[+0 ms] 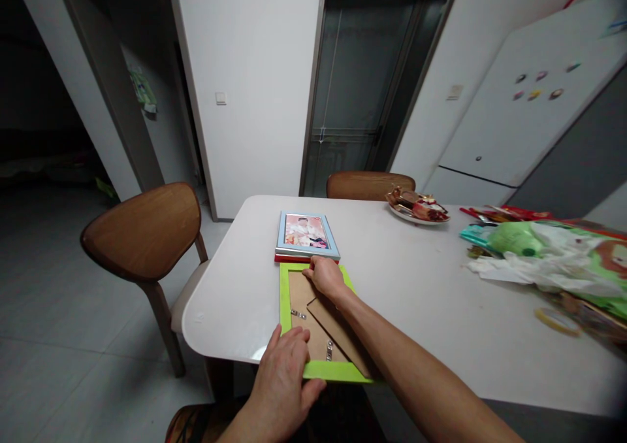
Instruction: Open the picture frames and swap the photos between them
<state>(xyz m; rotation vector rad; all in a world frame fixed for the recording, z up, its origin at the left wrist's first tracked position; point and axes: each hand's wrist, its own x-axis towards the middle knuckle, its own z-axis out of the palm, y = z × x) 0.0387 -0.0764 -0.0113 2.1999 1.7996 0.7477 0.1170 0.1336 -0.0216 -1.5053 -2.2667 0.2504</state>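
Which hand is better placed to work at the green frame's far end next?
Probably the right hand: its fingers are at the far end of the green frame, while the left hand rests by the near-left corner.

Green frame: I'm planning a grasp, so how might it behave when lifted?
The green frame probably stays stiff, judging by its straight borders. The brown flap lying aslant on it might swing; its thin edge suggests little weight.

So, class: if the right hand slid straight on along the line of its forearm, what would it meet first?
The right hand would probably meet the red frame or the blue frame on it; which one depends on its height, hard to judge here.
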